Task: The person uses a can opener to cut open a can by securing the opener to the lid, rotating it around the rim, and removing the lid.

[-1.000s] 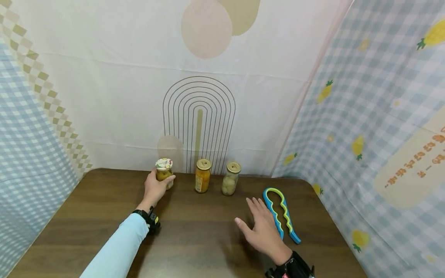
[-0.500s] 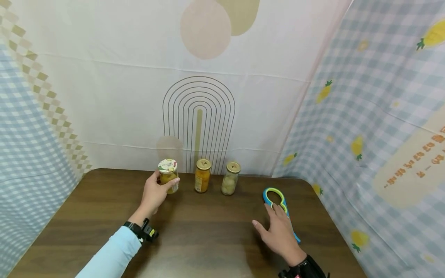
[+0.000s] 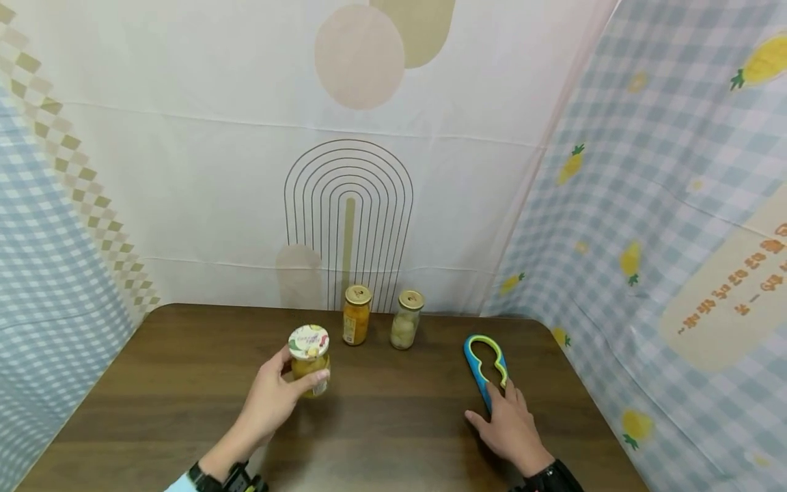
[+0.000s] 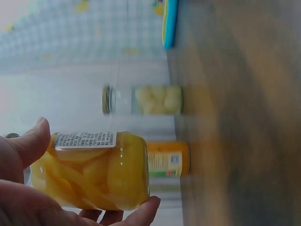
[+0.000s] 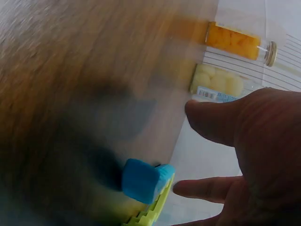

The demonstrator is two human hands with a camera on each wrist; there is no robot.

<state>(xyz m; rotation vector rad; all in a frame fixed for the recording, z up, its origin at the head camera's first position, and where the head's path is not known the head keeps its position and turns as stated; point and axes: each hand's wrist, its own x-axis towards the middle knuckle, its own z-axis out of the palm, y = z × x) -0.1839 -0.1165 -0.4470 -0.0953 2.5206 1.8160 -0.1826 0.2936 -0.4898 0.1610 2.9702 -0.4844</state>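
Note:
My left hand (image 3: pixel 273 396) grips a glass jar of yellow fruit pieces (image 4: pixel 94 172) around its side, thumb on one side and fingers on the other. Its white lid (image 3: pixel 309 342) carries a colourful print. The jar stays roughly upright and looks raised off the table. At the right, my right hand (image 3: pixel 513 427) hovers with fingers extended over the handles of a blue and green jar opener (image 3: pixel 476 365). In the right wrist view, a gap shows between the fingers and the opener's blue handle end (image 5: pixel 140 181). The hand hides part of the handles in the head view.
Toward the back of the brown table (image 3: pixel 393 437) stand a jar of orange contents (image 3: pixel 356 321) and a jar of pale round pieces (image 3: pixel 404 328), both with gold lids. A white printed cloth (image 3: pixel 215 171) hangs behind; checked cloths (image 3: pixel 615 273) flank the sides.
My left hand has brought the yellow fruit jar from the back row toward the front and slightly right. My right hand has shifted right and down, over the jar opener's handles.

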